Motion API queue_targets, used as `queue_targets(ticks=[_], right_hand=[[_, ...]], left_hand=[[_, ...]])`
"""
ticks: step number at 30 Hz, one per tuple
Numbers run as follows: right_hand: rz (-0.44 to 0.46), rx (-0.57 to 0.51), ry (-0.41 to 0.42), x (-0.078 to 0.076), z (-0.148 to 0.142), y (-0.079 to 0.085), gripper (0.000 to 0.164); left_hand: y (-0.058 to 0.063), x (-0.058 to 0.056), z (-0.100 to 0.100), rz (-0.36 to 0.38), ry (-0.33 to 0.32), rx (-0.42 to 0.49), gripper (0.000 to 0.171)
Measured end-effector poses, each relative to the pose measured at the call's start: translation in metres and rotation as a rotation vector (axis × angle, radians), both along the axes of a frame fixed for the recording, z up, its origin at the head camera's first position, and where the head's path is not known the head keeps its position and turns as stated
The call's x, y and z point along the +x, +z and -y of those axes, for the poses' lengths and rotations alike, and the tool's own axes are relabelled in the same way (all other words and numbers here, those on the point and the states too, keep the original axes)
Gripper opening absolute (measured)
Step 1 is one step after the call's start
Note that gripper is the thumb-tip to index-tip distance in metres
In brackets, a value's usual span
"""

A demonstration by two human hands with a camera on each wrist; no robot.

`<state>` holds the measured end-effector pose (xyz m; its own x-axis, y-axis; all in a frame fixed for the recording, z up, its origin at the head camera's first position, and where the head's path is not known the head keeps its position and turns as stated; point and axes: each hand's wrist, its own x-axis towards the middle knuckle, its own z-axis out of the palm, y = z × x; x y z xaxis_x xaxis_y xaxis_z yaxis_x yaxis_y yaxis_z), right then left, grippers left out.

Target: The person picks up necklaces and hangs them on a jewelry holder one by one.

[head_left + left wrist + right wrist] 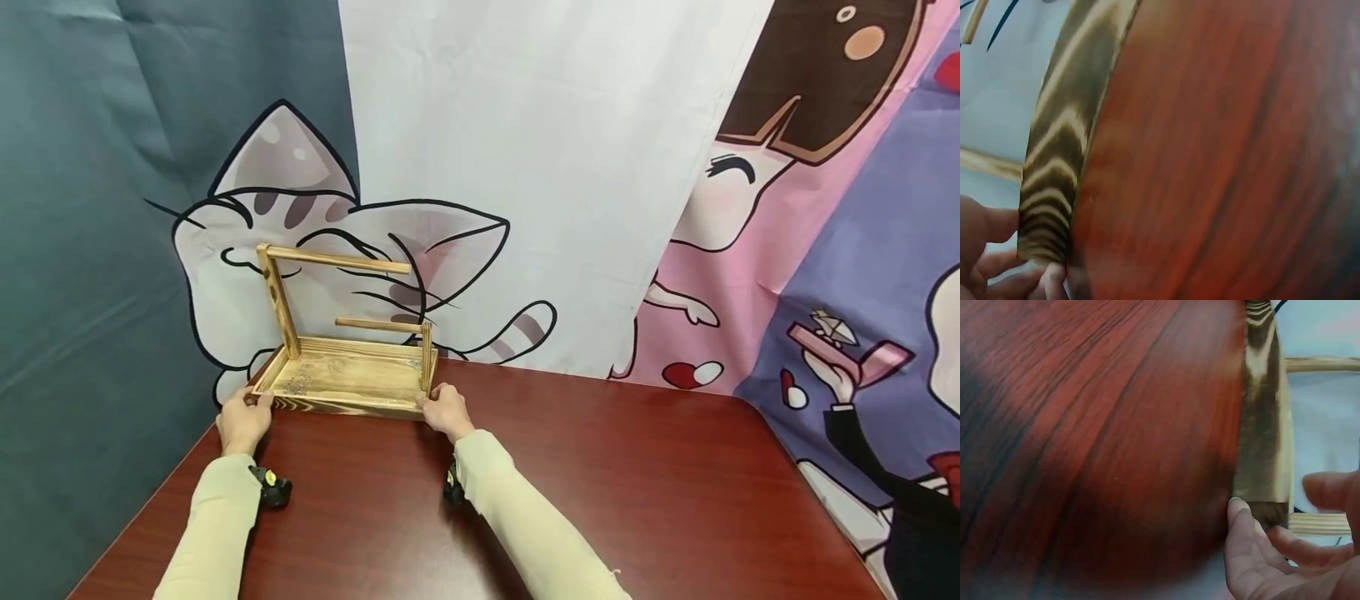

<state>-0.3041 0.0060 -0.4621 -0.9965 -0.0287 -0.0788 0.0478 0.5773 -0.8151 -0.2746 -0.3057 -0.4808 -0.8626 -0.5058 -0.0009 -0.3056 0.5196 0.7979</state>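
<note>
A small wooden rack (352,379) stands near the table's far left corner, with a shallow tray base, a tall post and bar on the left and a shorter post and bar on the right. My left hand (244,421) grips its front left corner. At the front right corner, my right hand (447,411) holds the tray's edge. The left wrist view shows fingertips around the end of the dark-grained front board (1054,156). In the right wrist view, fingers curl around the other end of the front board (1263,425), with the thumb over the rim side.
The reddish-brown table (600,475) extends to the right of the rack. Close behind hangs a cloth backdrop (570,167) with a cartoon cat and figures. A dark wrist camera (273,490) is strapped below the left hand.
</note>
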Motion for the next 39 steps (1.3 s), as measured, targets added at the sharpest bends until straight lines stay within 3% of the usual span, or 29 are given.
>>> queue_targets(ticks=[4, 12, 16, 20, 24, 29, 39], right_hand=[[0.059, -0.042, -0.043, -0.001, -0.001, 0.0, 0.016], [0.172, -0.209, -0.128, 0.007, -0.025, 0.002, 0.015], [0.185, -0.282, -0.135, 0.018, -0.048, -0.002, 0.01], [0.124, -0.29, -0.115, 0.031, -0.068, -0.005, 0.007], [0.066, -0.256, -0.141, 0.044, -0.089, -0.009, 0.013], [0.016, -0.16, -0.153, 0.063, -0.118, -0.007, 0.012], [0.049, -0.161, -0.22, 0.108, -0.181, -0.007, 0.008]], left_hand=[[0.001, 0.002, 0.0, -0.036, 0.046, 0.039, 0.04], [0.004, 0.011, -0.005, -0.001, 0.048, 0.125, 0.03], [0.005, 0.019, -0.011, 0.032, -0.021, 0.205, 0.024], [0.006, 0.029, -0.023, 0.027, -0.071, 0.224, 0.024], [0.005, 0.034, -0.041, 0.017, -0.115, 0.233, 0.024], [0.006, 0.043, -0.064, 0.003, -0.205, 0.328, 0.026], [0.002, 0.061, -0.115, 0.054, -0.314, 0.389, 0.019]])
